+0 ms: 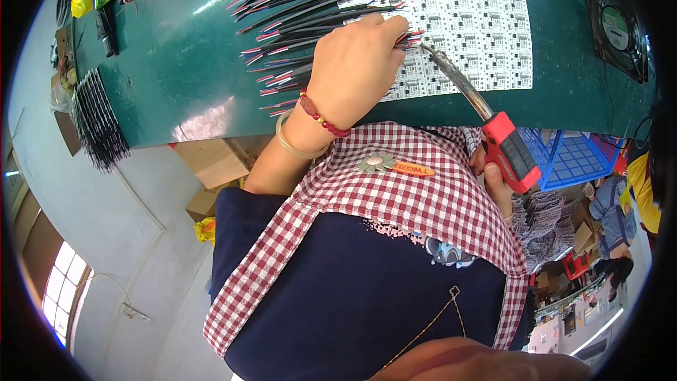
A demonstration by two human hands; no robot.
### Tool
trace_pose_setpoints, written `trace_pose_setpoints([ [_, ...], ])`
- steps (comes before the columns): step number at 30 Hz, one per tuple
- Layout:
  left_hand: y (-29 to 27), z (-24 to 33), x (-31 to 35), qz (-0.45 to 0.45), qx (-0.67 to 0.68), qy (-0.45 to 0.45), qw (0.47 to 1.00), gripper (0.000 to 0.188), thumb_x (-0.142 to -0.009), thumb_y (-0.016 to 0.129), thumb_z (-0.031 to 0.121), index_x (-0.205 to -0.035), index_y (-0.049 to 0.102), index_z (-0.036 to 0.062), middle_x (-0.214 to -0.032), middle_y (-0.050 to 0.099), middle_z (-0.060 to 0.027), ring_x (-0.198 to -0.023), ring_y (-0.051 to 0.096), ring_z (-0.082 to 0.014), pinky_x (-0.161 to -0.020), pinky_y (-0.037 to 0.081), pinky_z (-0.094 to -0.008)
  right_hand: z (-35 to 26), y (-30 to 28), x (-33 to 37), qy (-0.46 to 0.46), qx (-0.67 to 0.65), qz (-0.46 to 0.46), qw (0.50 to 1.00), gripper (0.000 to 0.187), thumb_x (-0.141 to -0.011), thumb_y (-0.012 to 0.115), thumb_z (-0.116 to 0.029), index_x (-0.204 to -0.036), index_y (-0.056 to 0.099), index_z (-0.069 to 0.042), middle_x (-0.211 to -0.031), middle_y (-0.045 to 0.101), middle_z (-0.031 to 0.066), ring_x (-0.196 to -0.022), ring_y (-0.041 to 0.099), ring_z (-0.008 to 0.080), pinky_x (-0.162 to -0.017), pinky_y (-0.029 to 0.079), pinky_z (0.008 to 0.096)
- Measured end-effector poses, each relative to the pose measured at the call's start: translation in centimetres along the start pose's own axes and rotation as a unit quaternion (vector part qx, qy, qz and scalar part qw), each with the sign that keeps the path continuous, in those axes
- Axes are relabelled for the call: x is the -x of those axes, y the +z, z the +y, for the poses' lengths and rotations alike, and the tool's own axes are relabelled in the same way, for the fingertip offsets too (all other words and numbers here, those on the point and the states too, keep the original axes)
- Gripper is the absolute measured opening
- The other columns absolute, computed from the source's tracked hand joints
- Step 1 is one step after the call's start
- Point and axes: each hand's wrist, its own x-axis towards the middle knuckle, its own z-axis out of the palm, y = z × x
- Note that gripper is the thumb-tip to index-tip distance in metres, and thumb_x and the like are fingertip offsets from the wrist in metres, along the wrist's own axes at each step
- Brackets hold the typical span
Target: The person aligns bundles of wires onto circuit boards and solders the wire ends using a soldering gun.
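Observation:
My left hand (pixel 356 63) reaches over a white panel of small circuit boards (pixel 493 28), its fingers pinched on a thin black cable whose red and white wire ends (pixel 416 34) stick out past the fingertips. Many similar black cables (pixel 303 4) lie side by side along the panel's left part. My right hand (pixel 496 182), partly hidden by the apron and the tool, grips the red and black handle of a soldering iron (pixel 511 152). The iron's tip is close to the wire ends over the panel; whether it touches them I cannot tell.
The panel lies on a green tabletop (pixel 183 42). A black fan (pixel 617 32) stands at the right. One cable bundle (pixel 99 116) hangs over the table's left edge. Below the table are a cardboard box (pixel 211 159) and a blue plastic basket (pixel 571 159).

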Motion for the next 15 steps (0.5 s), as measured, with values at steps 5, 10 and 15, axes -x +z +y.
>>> trace_pose_setpoints([
  [5,0.0,-0.1,-0.5,-0.019,-0.005,0.018,1.0,0.021,-0.079,0.065,0.016,-0.096,0.062,0.006,-0.086,0.062,-0.0106,-0.077,0.062,-0.0328,-0.064,0.049,-0.0414,0.1,0.0,0.2,0.01,-0.005,0.01,1.0,0.031,-0.08,0.071,-0.028,-0.08,0.061,0.002,-0.067,0.056,0.0062,-0.06,0.056,0.0158,-0.057,0.048,0.0292],
  [10,-0.1,0.0,-0.2,-0.014,-0.024,0.02,0.999,0.02,-0.079,0.065,0.016,-0.097,0.062,0.0071,-0.085,0.062,-0.0101,-0.076,0.062,-0.0324,-0.064,0.049,-0.0415,0.5,-0.2,-0.1,-0.009,0.018,-0.015,1.0,0.031,-0.08,0.071,-0.028,-0.08,0.061,0.001,-0.07,0.057,0.006,-0.059,0.056,0.0154,-0.056,0.047,0.0285],
  [15,-0.1,-0.1,-0.3,-0.016,-0.026,0.025,0.999,0.02,-0.078,0.065,0.016,-0.096,0.063,0.0075,-0.085,0.062,-0.0099,-0.076,0.062,-0.0319,-0.065,0.049,-0.0413,1.2,-1.1,0.3,-0.024,0.107,-0.028,0.994,0.036,-0.08,0.072,-0.032,-0.081,0.061,0.002,-0.072,0.057,0.0072,-0.06,0.057,0.0155,-0.056,0.046,0.0277],
])
